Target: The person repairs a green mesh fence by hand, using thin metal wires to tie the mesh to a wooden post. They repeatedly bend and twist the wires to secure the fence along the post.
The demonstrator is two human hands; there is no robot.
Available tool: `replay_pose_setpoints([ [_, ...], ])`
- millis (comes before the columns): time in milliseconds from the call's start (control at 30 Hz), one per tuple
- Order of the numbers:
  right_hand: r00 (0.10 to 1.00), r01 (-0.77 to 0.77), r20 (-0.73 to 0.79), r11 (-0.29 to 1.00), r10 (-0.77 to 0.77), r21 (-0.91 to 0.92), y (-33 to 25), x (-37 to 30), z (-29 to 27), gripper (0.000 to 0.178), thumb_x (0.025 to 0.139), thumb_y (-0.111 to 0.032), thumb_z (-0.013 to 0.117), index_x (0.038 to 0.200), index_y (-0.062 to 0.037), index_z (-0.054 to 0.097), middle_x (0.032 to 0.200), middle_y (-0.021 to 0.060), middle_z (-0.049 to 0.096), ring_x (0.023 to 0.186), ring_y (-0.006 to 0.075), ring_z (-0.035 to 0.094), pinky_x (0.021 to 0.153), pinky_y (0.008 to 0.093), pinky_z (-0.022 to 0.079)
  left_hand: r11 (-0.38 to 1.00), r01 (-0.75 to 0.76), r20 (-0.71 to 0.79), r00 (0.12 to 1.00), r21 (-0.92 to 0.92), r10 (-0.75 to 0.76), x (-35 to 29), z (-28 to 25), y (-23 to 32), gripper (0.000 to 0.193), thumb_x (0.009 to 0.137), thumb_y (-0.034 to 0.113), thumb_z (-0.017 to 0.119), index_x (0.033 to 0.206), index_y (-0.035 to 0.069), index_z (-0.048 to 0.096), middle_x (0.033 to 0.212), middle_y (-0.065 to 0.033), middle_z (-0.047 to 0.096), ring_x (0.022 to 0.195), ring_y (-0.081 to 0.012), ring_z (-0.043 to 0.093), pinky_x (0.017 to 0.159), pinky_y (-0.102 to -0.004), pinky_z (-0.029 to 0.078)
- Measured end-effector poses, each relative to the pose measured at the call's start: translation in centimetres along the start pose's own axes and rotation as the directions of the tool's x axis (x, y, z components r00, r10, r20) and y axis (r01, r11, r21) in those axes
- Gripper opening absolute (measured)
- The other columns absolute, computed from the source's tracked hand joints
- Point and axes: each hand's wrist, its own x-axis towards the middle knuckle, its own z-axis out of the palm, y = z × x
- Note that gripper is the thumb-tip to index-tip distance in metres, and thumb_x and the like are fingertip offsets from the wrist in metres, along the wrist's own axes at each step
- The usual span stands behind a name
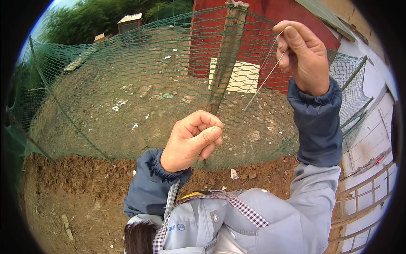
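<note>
My right hand (308,57) is raised at the upper right, thumb and forefinger pinched on a thin grey metal wire (265,79). The wire is bent back at the fingers, and its longer leg slants down toward the left in front of the green netting (160,84). Lower and nearer the middle, my left hand (192,139) is closed, with the thumb pressed to the curled forefinger. Whatever it may hold is too small or hidden to make out. Just beyond that hand stands a wooden post (226,59) against the netting. A bundle of straight wires (171,198) lies by my left sleeve.
Dark poles (67,114) stretch the netting at the left. Behind it are stony ground, a red wall (270,19) and a cream panel (243,76). A brown soil bank (84,178) runs along the net's foot. A white wall with wooden bars (368,186) flanks the right.
</note>
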Motion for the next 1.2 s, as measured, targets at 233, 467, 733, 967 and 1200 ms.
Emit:
replay_pose_setpoints([
  [233, 0.961, -0.064, -0.269, 0.900, -0.061, -0.432, 1.3, 16.8, -14.5, 0.020, 0.092, -0.023, 0.049, 0.100, -0.0075, 0.059, 0.080, 0.0011, 0.063, 0.069, 0.0069, 0.058, 0.055, 0.0195, 0.043, 0.998, -0.022, -0.201, 0.979, 0.066, 0.034, 3.2, -1.6, -1.5, 0.011, 0.087, 0.011, 0.057, 0.094, 0.002, 0.056, 0.070, -0.0037, 0.059, 0.045, -0.0039, 0.043, 0.038, -0.0173, 0.031],
  [467, 0.876, -0.402, 0.041, 0.773, 0.481, -0.491, 13.2, 19.6, -7.9, 0.015, 0.089, -0.015, 0.051, 0.097, -0.0077, 0.061, 0.070, 0.0002, 0.061, 0.051, 0.0065, 0.054, 0.042, 0.0199, 0.045, 0.986, -0.003, -0.311, 0.949, 0.168, 0.056, 5.5, -1.8, -2.9, 0.012, 0.087, 0.015, 0.058, 0.093, 0.004, 0.056, 0.068, -0.0007, 0.057, 0.046, -0.0032, 0.043, 0.038, -0.0174, 0.030],
  [733, 0.799, -0.423, 0.152, 0.723, 0.582, -0.546, 12.9, 16.5, -3.3, 0.012, 0.084, -0.004, 0.053, 0.096, -0.0041, 0.058, 0.067, 0.0096, 0.062, 0.056, 0.0140, 0.062, 0.038, 0.0271, 0.042, 0.981, -0.002, -0.348, 0.935, 0.193, 0.070, 6.8, -2.5, -4.0, 0.013, 0.086, 0.016, 0.059, 0.092, 0.004, 0.056, 0.067, 0.0003, 0.056, 0.045, -0.0021, 0.041, 0.038, -0.0176, 0.029],
  [967, 0.813, -0.447, 0.136, 0.756, 0.567, -0.479, 12.8, 15.8, -3.0, 0.015, 0.085, -0.002, 0.051, 0.098, -0.0051, 0.058, 0.082, 0.0084, 0.064, 0.060, 0.0136, 0.061, 0.052, 0.0300, 0.054, 0.983, 0.013, -0.346, 0.937, 0.183, 0.051, 7.6, -2.0, -4.4, 0.015, 0.085, 0.017, 0.059, 0.093, 0.004, 0.056, 0.067, 0.0006, 0.057, 0.045, -0.0019, 0.040, 0.038, -0.0177, 0.029],
  [1200, 0.894, -0.262, 0.186, 0.813, 0.408, -0.520, 11.9, 14.9, -2.2, 0.016, 0.088, -0.011, 0.053, 0.101, -0.0012, 0.055, 0.081, 0.0104, 0.060, 0.062, 0.0159, 0.058, 0.048, 0.0266, 0.049, 0.981, 0.048, -0.374, 0.927, 0.185, 0.025, 7.5, -2.8, -4.8, 0.020, 0.085, 0.015, 0.058, 0.102, 0.003, 0.056, 0.066, 0.0005, 0.057, 0.045, -0.0023, 0.041, 0.039, -0.0180, 0.030],
])
